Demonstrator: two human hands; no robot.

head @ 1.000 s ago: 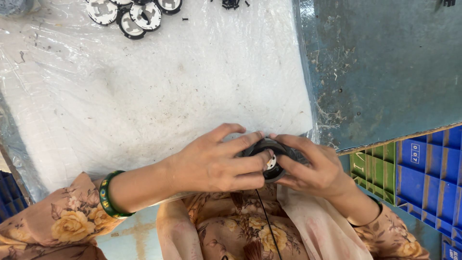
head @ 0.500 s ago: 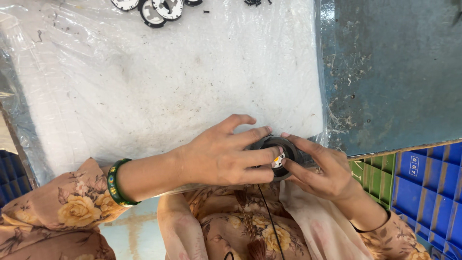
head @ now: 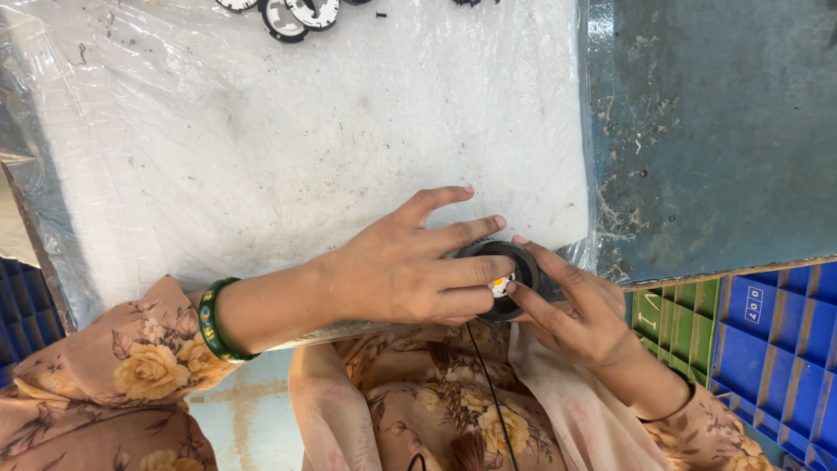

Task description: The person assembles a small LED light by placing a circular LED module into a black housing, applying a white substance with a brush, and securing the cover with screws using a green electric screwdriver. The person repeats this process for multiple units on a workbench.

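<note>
Both hands meet at the near edge of a white plastic-covered pad (head: 305, 148). My left hand (head: 405, 266) lies over a round black part (head: 514, 262) with a small white and yellow centre (head: 500, 284), fingers stretched across it. My right hand (head: 580, 318) grips the same part from the right, index finger touching its centre. A thin black wire (head: 488, 384) hangs from the part down over my lap. A green bangle (head: 212, 321) sits on my left wrist.
Several black-and-white round parts (head: 292, 13) lie at the pad's far edge. A worn blue-grey tabletop (head: 715, 131) extends to the right. Blue and green plastic crates (head: 758, 340) stand at the lower right, another blue crate (head: 22, 305) at the left.
The view has shifted slightly, so pad and hands sit a little lower and further right. My left fingers have spread wider over the black part. Both hands stay on it.
</note>
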